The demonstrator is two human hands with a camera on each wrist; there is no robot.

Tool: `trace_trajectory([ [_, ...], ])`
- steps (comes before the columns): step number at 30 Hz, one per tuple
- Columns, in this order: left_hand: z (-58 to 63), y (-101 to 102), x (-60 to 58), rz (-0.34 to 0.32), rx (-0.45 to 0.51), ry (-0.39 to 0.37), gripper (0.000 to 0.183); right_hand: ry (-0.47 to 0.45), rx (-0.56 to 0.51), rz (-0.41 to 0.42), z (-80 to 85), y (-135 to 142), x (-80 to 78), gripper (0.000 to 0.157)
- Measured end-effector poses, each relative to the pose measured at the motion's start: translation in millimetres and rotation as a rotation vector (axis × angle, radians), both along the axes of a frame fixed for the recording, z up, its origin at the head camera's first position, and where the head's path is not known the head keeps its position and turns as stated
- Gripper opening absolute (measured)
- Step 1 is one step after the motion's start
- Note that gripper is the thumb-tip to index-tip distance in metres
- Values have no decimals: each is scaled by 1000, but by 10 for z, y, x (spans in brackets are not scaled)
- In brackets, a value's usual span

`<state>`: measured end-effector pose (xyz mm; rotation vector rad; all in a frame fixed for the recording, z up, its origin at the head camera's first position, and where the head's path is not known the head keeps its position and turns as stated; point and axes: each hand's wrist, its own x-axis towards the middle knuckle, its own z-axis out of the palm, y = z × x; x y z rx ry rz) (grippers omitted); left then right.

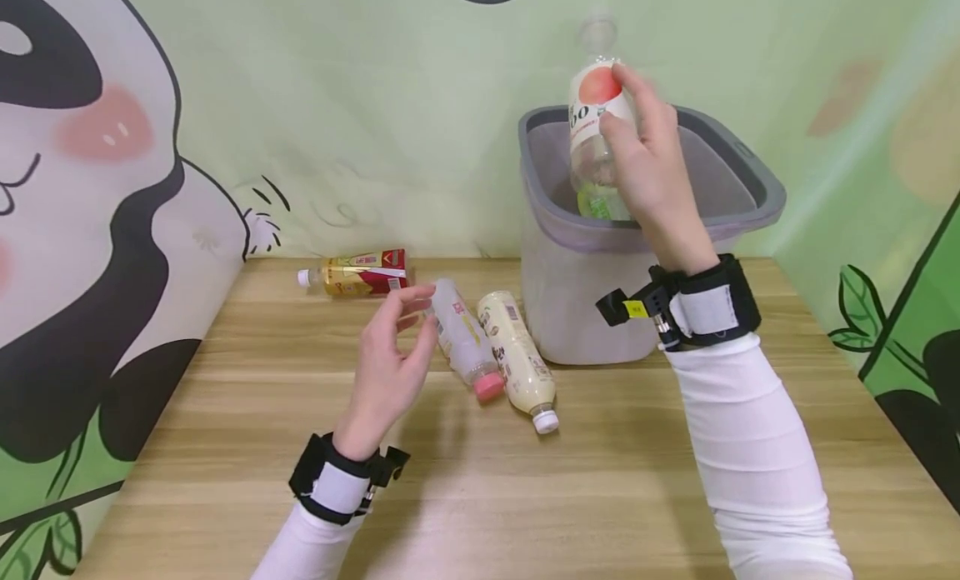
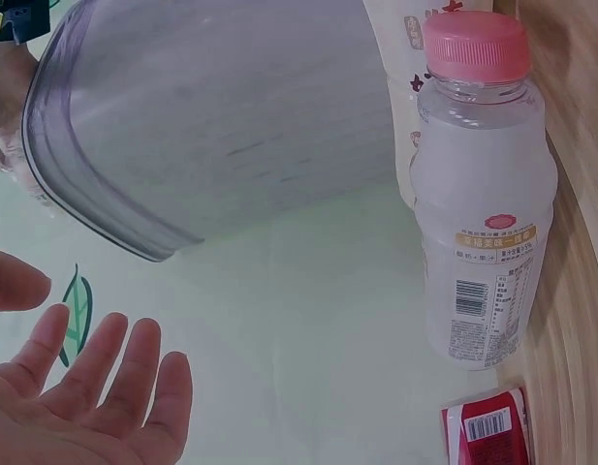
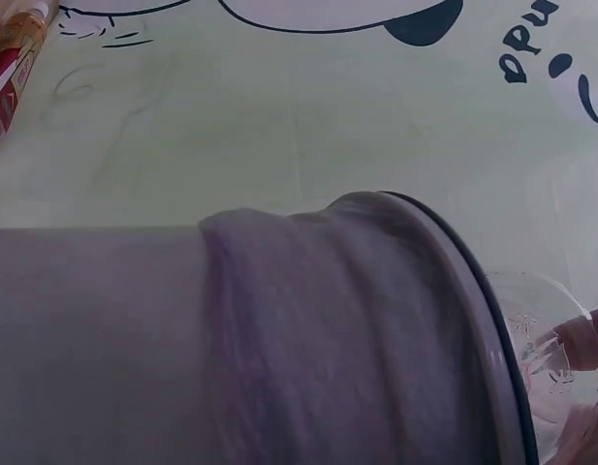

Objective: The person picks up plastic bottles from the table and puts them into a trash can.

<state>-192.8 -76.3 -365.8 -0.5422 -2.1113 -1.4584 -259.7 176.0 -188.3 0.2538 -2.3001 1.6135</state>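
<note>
Over the bin (image 1: 768, 198), my right hand (image 1: 652, 159) holds a clear plastic bottle (image 1: 588, 138) by its white label with an orange-red fruit print, cap end up. In the right wrist view the bin's wall hides most of that bottle (image 3: 531, 291). My left hand (image 1: 390, 372) hovers with relaxed fingers beside a whitish bottle with a pink cap (image 1: 461, 334), its fingertips near the bottle's base. Against this one lies a cream-coloured bottle with a white cap (image 1: 521, 359). In the left wrist view the left palm (image 2: 85, 417) shows with nothing in it.
A bottle with a red and gold label (image 1: 363, 273) lies on its side at the back left of the wooden table (image 1: 480, 497). Something green (image 1: 600, 203) shows inside the bin. Behind stands a green backdrop with a panda print (image 1: 375, 105).
</note>
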Motion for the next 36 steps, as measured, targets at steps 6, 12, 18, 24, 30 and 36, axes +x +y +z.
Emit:
trace_trajectory([
  [6,-27,10,25,4,-11,2,30,-58,148,-53,-62,42,-36,49],
  [12,-40,19,30,6,-13,4,31,-55,196,-51,-69,51,-25,49],
  [18,-42,23,16,4,-8,10,31,-26,287,-66,-36,62,7,50],
  [24,-38,27,-2,8,-11,1,31,26,377,-45,-26,82,30,48],
  [30,39,45,26,14,-20,-6,30,11,405,-37,-47,80,40,46],
  [36,261,88,166,15,-25,-12,28,-3,502,39,-59,76,16,48],
])
